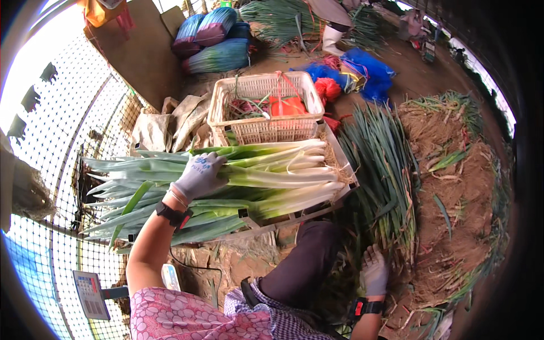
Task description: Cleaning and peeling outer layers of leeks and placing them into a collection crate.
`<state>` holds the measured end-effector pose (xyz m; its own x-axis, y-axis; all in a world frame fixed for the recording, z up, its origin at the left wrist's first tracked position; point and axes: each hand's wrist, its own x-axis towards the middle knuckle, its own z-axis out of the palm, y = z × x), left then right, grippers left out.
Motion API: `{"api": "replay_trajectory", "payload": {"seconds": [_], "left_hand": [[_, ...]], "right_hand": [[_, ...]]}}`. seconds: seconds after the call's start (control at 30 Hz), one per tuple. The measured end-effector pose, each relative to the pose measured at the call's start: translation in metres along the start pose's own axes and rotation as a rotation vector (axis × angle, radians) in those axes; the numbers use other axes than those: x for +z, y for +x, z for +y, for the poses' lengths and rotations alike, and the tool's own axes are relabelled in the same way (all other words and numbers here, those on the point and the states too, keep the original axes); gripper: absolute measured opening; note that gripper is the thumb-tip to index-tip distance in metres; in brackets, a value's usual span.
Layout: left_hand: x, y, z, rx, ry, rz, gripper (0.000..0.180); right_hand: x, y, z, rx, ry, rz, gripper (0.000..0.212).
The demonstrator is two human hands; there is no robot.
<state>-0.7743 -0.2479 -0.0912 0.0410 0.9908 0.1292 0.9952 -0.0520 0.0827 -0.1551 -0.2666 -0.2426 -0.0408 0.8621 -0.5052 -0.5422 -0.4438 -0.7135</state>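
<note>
Long leeks (283, 180) with white stems and green leaves lie side by side in a shallow tray (272, 224), white ends to the right. My left hand (201, 174), in a pale glove, reaches over them, its fingers curled round some stalks near the middle; its fingertips are partly hidden among the leaves. Down at the right, my right hand (374, 272), also gloved, has its fingers stretched out and holds nothing. It is beside the lower end of a heap of unsorted leeks (385, 175) on the ground.
Behind the tray stands a cream plastic crate (263, 131) holding red and green bits. A scale display (90, 294) is at lower left, by netting (62, 170). Bagged leek bundles (218, 54), blue netting (368, 73) and another person's white boot (332, 41) are farther back.
</note>
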Motion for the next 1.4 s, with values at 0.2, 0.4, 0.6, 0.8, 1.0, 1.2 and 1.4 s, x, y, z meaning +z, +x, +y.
{"api": "replay_trajectory", "payload": {"seconds": [0.2,0.4,0.6,0.8,1.0,1.2,1.4], "left_hand": [[0.027,0.010,-0.031,-0.064,0.259,-0.107,0.020],[0.052,0.011,0.006,0.014,0.181,-0.054,0.035],[-0.011,0.021,0.045,0.048,-0.010,0.080,0.021],[-0.064,0.017,0.095,0.286,-0.306,0.024,0.021],[-0.095,-0.010,0.049,0.127,-0.359,-0.071,0.025],[-0.131,-0.009,-0.039,-0.157,-0.170,-0.282,0.028],[-0.064,0.098,-0.092,-0.138,-0.402,-0.399,0.040]], "right_hand": [[0.039,0.018,0.015,-0.003,-0.119,-0.063,0.038],[0.065,0.027,0.017,-0.035,-0.080,-0.022,0.029],[0.145,0.024,-0.026,-0.263,-0.323,-0.183,0.044],[0.252,0.038,-0.045,-0.401,-0.303,-0.463,0.062],[0.176,0.039,-0.067,-0.420,-0.443,-0.290,0.024],[-0.181,0.018,-0.110,-0.361,-0.201,0.401,0.056],[-0.274,-0.037,-0.075,-0.086,-0.443,0.829,0.059]]}}
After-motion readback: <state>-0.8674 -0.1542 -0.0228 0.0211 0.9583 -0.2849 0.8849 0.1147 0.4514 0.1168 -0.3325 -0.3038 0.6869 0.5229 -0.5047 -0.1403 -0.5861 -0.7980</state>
